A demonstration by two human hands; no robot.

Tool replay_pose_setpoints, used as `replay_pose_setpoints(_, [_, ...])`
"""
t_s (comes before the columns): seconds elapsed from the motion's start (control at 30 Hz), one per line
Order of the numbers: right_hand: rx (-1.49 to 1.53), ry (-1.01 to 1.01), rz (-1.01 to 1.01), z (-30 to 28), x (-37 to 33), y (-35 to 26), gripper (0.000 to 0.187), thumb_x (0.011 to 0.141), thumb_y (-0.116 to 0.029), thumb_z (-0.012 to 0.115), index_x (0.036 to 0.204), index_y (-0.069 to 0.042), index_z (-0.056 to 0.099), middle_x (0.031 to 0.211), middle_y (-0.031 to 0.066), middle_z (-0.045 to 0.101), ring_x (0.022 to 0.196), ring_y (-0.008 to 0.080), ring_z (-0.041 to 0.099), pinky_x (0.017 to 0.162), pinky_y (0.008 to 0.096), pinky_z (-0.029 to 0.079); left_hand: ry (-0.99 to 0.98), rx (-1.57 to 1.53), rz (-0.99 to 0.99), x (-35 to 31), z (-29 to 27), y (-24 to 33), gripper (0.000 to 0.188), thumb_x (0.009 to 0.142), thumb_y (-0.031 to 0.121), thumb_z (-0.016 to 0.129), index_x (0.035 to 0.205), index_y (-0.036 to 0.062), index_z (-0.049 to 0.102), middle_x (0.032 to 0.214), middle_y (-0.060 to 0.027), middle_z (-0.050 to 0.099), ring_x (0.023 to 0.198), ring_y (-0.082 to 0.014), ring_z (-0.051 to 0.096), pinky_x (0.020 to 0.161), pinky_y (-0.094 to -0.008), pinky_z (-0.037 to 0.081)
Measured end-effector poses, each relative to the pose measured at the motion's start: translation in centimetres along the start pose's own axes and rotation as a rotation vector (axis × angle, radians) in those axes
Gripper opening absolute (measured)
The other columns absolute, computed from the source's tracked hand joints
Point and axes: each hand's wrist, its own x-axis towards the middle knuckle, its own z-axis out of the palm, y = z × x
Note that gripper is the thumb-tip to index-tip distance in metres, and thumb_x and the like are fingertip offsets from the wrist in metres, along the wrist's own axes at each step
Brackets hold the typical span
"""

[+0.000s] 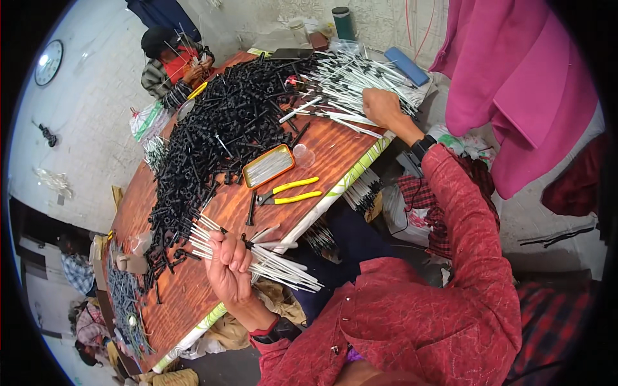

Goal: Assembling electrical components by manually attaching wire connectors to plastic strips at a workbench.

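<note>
Head view of a wooden table (212, 212) strewn with small parts. The left hand (230, 264) is closed in a fist around a bundle of white rods (270, 260) with black tips; the bundle lies across the near table edge, its black-tipped ends pointing toward the black pile and its white ends fanning out past the edge toward the person. The right hand (381, 106) reaches to the far right end of the table and rests on a loose heap of white rods (347, 80); its fingers curl down into the heap, but whether they grip any rod cannot be told.

A large pile of black parts (219, 135) covers the middle and far side of the table. Between that pile and the near edge lie an orange tin (268, 165) holding pale rods, a clear cup (303, 155) just beside the tin, and yellow-handled pliers (286, 192) near the edge. A blue box (407, 65) sits beyond the heap, and a green flask (342, 22) stands at the wall. A second person (175, 61) works at the far end. A clock (49, 62) hangs on the left wall; pink cloth (515, 90) hangs at right.
</note>
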Motion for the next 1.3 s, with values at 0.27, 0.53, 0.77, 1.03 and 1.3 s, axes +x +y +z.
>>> replay_pose_setpoints(0.27, [0.161, 0.439, -0.024, -2.4, 3.5, 1.0, 0.012, 0.087, -0.021, 0.06, 0.095, -0.012, 0.06, 0.084, 0.0139, 0.065, 0.08, 0.0378, 0.063, 0.07, 0.0489, 0.047, 0.009, 0.01, 0.013, -0.1, -0.1, 0.0, 0.016, 0.104, 0.016, 0.044, 0.111, 0.0032, 0.052, 0.072, 0.0019, 0.042, 0.059, -0.0077, 0.039, 0.053, -0.0221, 0.036])
replay_pose_setpoints(0.53, [0.145, 0.158, 0.21, -4.5, 3.8, 4.4, 0.012, 0.089, -0.019, 0.059, 0.1, -0.013, 0.058, 0.079, 0.0134, 0.067, 0.079, 0.0376, 0.065, 0.067, 0.0523, 0.047, 0.021, 0.01, 0.009, -0.2, -0.1, 0.2, 0.016, 0.104, 0.015, 0.043, 0.111, 0.0035, 0.052, 0.073, 0.0016, 0.043, 0.061, -0.008, 0.04, 0.054, -0.0223, 0.037])
replay_pose_setpoints(0.77, [0.993, 0.206, 0.322, -5.9, 4.4, 5.6, 0.011, 0.094, -0.014, 0.054, 0.102, -0.006, 0.055, 0.084, 0.0066, 0.065, 0.068, 0.0173, 0.062, 0.06, 0.0304, 0.048, 0.013, 0.006, 0.011, 0.3, 0.7, -0.5, 0.016, 0.104, 0.015, 0.043, 0.112, 0.0037, 0.052, 0.073, 0.0015, 0.042, 0.061, -0.0077, 0.039, 0.055, -0.0222, 0.036])
replay_pose_setpoints(1.03, [1.795, -0.736, 0.052, -9.0, -3.3, -8.1, 0.021, 0.092, -0.017, 0.061, 0.105, -0.005, 0.05, 0.076, 0.0029, 0.059, 0.055, 0.0021, 0.043, 0.048, 0.0165, 0.034, 0.104, 0.014, 0.144, 1.7, -1.1, 0.2, 0.02, 0.103, 0.02, 0.047, 0.115, 0.0048, 0.052, 0.078, 0.0014, 0.045, 0.062, -0.0058, 0.038, 0.056, -0.0214, 0.035])
replay_pose_setpoints(1.3, [1.429, -1.18, -0.268, -13.0, -8.6, -16.8, 0.024, 0.096, -0.026, 0.057, 0.105, -0.005, 0.049, 0.073, 0.0085, 0.066, 0.047, 0.0028, 0.038, 0.044, 0.0178, 0.029, 0.146, 0.156, 0.218, 3.5, 0.6, -0.3, 0.033, 0.101, 0.025, 0.053, 0.127, 0.0047, 0.05, 0.107, -0.0102, 0.063, 0.064, -0.0033, 0.041, 0.054, -0.0171, 0.034])
